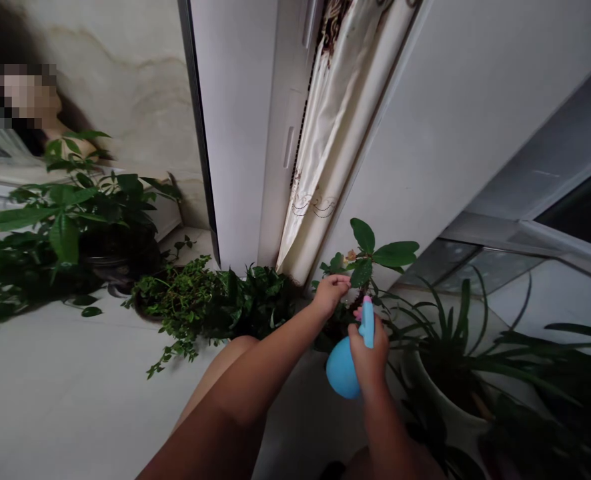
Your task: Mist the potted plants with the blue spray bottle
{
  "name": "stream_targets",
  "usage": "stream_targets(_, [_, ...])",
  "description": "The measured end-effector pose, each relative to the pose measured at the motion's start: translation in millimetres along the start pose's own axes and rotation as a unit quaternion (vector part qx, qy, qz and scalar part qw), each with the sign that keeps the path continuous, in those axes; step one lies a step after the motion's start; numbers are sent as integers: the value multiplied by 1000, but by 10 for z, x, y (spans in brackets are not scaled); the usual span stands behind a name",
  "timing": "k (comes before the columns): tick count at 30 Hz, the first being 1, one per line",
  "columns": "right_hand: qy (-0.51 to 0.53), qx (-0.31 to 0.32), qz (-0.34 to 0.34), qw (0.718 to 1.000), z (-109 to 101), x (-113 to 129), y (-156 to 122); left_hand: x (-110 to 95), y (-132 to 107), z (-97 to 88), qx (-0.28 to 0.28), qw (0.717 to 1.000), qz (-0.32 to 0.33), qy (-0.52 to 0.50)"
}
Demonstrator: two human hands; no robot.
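Observation:
My right hand (374, 347) grips a blue spray bottle (343, 370) by its neck and trigger; its pink nozzle points away from me. In front of it stands a thorny-stemmed plant with broad green leaves (395, 254), some dotted with droplets, and a small orange-pink flower (350, 255). My left hand (332, 295) is at the plant's left side, fingers pinched together at the edge of a lower leaf (361, 273). Whether the fingertips truly hold that leaf is hard to make out. The plant's pot is mostly hidden behind my hands and the bottle.
Low leafy plants (190, 293) line the floor (65, 380) to the left, below a larger potted plant (70, 213). A white pot (438, 387) with long strap leaves stands close on the right. Behind are a white cabinet-like column (235, 133) and a cream curtain (320, 173).

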State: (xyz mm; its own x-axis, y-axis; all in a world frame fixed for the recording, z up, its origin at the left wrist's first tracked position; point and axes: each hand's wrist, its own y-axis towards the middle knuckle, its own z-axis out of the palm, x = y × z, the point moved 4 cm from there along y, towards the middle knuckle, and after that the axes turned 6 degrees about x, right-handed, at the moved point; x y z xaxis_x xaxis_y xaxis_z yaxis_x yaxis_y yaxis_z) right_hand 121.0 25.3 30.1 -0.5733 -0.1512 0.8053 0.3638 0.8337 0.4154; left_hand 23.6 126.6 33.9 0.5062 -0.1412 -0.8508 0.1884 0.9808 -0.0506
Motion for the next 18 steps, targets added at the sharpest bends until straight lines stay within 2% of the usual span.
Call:
stream_targets(3, [18, -15, 14, 1000, -38, -13, -7, 20, 7, -4, 0, 1000, 3, 5])
stream_targets(9, [-5, 14, 5, 1000, -28, -34, -32, 42, 5, 4, 15, 1000, 6, 15])
stream_targets(14, [5, 5, 13, 1000, -65, -78, -34, 56, 1, -4, 23, 999, -4, 33])
stream_targets(18, [33, -4, 42, 999, -141, -152, -36, 289, -26, -119, 23, 996, -46, 75])
